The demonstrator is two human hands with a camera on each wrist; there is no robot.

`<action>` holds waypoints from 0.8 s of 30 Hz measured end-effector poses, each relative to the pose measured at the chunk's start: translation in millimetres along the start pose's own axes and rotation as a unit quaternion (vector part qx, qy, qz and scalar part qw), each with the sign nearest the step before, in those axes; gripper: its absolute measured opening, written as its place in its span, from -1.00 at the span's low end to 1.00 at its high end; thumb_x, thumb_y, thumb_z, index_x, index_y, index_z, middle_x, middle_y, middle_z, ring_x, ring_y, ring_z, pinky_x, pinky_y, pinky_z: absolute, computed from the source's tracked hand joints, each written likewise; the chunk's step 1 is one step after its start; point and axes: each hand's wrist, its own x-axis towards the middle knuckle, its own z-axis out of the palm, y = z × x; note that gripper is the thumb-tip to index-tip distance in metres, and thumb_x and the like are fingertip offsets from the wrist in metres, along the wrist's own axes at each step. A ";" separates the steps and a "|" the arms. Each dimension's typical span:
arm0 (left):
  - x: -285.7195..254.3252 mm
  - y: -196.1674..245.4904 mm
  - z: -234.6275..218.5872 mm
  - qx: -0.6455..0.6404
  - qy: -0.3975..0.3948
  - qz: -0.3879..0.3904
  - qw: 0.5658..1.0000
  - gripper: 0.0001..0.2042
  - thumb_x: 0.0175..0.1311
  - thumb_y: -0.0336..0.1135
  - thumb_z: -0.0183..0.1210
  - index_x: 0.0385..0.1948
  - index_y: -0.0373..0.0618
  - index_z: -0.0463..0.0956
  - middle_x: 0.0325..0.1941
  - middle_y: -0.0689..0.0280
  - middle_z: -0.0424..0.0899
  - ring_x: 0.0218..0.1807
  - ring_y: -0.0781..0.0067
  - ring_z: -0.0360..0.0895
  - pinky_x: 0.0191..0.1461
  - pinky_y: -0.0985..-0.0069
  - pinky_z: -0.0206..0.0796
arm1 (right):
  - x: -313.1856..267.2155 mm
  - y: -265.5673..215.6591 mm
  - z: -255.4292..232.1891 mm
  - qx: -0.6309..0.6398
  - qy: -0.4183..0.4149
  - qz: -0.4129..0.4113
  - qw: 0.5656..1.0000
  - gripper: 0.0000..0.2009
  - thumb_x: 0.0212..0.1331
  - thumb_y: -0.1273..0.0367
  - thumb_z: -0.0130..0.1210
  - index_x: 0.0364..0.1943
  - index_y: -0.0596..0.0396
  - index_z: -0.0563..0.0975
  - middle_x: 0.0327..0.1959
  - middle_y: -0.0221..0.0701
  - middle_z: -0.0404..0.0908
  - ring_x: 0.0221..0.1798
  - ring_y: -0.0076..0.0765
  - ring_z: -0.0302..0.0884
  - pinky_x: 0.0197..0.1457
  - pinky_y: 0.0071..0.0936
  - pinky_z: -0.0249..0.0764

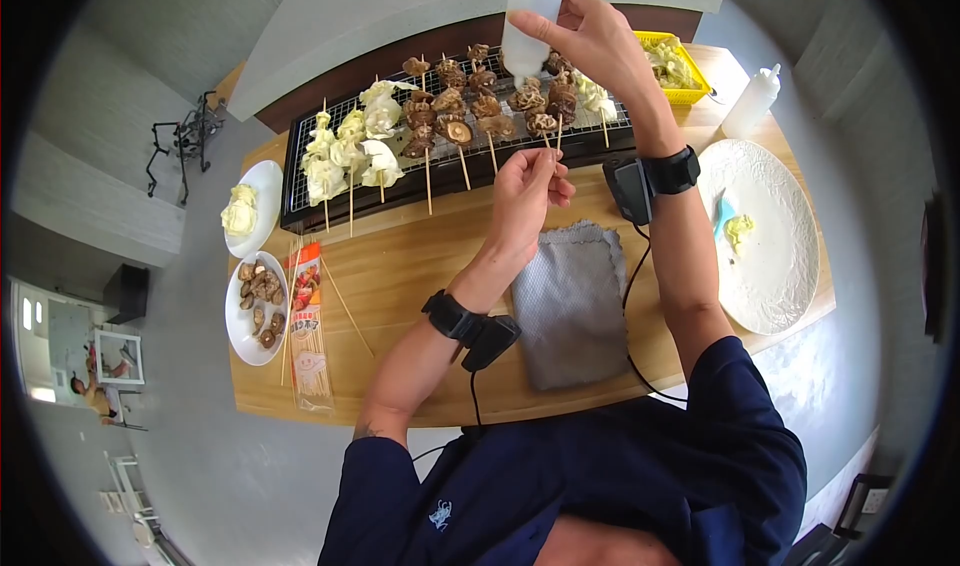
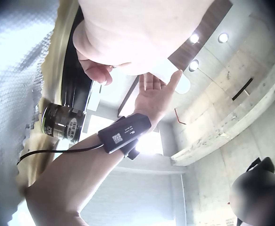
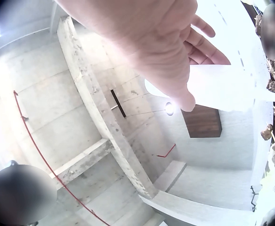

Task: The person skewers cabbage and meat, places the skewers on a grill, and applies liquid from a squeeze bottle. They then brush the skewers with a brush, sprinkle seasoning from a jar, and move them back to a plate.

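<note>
My right hand [image 1: 600, 51] grips a white squeeze bottle [image 1: 537, 6], held nozzle-down over the mushroom skewers at the right part of the grill [image 1: 400, 204]. In the right wrist view the thumb and fingers wrap the pale bottle [image 3: 217, 87]. At the grill's front edge my left hand [image 1: 522, 201] pinches the stick end of a mushroom skewer [image 1: 541, 123] between thumb and fingers. More mushroom skewers [image 1: 455, 131] lie to its left on the mesh. Cabbage skewers [image 1: 322, 176] fill the left end, and one cabbage skewer [image 1: 594, 98] lies at the right.
A grey cloth [image 1: 570, 311] lies before me. To the left are a plate of cabbage [image 1: 268, 181], a plate of mushrooms [image 1: 235, 316] and a skewer packet [image 1: 312, 336]. Rightward stand a yellow basket [image 1: 690, 96], another squeeze bottle [image 1: 752, 103] and a large white plate [image 1: 770, 276].
</note>
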 end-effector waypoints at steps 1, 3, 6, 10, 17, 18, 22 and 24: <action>-0.2 -0.3 -0.2 0.005 0.004 -0.004 1.000 -0.80 0.55 -0.27 0.08 -0.06 -0.23 0.52 -0.26 0.36 0.60 -0.33 0.59 0.59 -0.25 0.59 0.45 | 4.5 13.0 7.5 0.024 0.028 -0.019 0.999 -0.50 0.26 0.22 0.30 0.17 0.27 0.51 -0.06 -0.11 0.74 0.02 -0.26 0.72 0.07 -0.36 0.61; -0.7 -1.2 -1.2 0.010 0.007 -0.010 1.000 -0.80 0.56 -0.27 0.08 -0.05 -0.22 0.51 -0.25 0.37 0.60 -0.33 0.60 0.59 -0.25 0.59 0.45 | 7.1 22.3 14.0 0.031 0.058 -0.049 0.997 -0.50 0.26 0.27 0.30 0.20 0.26 0.48 -0.06 -0.11 0.75 0.02 -0.24 0.73 0.07 -0.35 0.61; 0.0 -4.0 -2.9 -0.001 0.004 -0.017 1.000 -0.80 0.56 -0.26 0.07 -0.03 -0.21 0.51 -0.25 0.39 0.59 -0.32 0.60 0.58 -0.24 0.58 0.45 | 11.2 38.5 18.5 0.031 0.078 -0.101 0.991 -0.48 0.25 0.34 0.31 0.24 0.25 0.44 -0.06 -0.12 0.75 0.03 -0.21 0.73 0.09 -0.34 0.60; 1.2 -7.3 -3.0 -0.011 0.017 0.007 1.000 -0.79 0.56 -0.25 0.06 -0.02 -0.20 0.51 -0.26 0.41 0.58 -0.32 0.61 0.57 -0.24 0.59 0.44 | 7.0 27.7 16.2 0.049 0.052 -0.046 0.996 -0.47 0.22 0.26 0.30 0.19 0.29 0.46 -0.12 -0.07 0.75 0.00 -0.13 0.73 0.06 -0.30 0.60; 5.4 -7.5 -4.3 -0.027 0.032 0.030 0.999 -0.73 0.58 -0.17 0.04 -0.03 -0.21 0.53 -0.27 0.42 0.59 -0.32 0.59 0.56 -0.23 0.58 0.44 | 5.2 9.4 6.9 -0.014 0.118 -0.077 0.990 -0.36 0.14 -0.03 0.24 0.02 0.37 0.54 -0.30 0.04 0.70 -0.22 -0.02 0.71 -0.14 -0.23 0.58; 4.6 -7.1 -5.0 -0.027 0.032 0.030 0.999 -0.73 0.58 -0.17 0.04 -0.03 -0.21 0.53 -0.27 0.42 0.59 -0.32 0.59 0.56 -0.23 0.58 0.44 | 5.4 10.0 5.8 -0.038 0.124 -0.070 0.989 -0.37 0.15 -0.01 0.25 0.02 0.36 0.54 -0.31 0.02 0.70 -0.25 -0.05 0.71 -0.16 -0.23 0.58; -5.0 -0.9 2.5 -0.136 -0.007 -0.068 0.988 -0.55 0.56 0.06 -0.01 -0.03 -0.23 0.54 -0.25 0.36 0.62 -0.28 0.53 0.57 -0.20 0.58 0.45 | 4.9 8.2 3.0 -0.022 0.173 -0.025 0.984 -0.37 0.15 -0.01 0.29 -0.01 0.36 0.55 -0.33 -0.01 0.70 -0.29 -0.10 0.71 -0.21 -0.24 0.57; -7.7 -0.4 11.4 -0.150 -0.023 -0.107 0.983 -0.50 0.55 0.12 -0.03 -0.03 -0.24 0.54 -0.24 0.33 0.64 -0.27 0.51 0.58 -0.18 0.58 0.45 | 3.8 7.3 -0.7 -0.007 0.172 -0.024 0.985 -0.37 0.14 -0.02 0.30 -0.02 0.37 0.56 -0.34 -0.03 0.70 -0.28 -0.12 0.71 -0.22 -0.24 0.57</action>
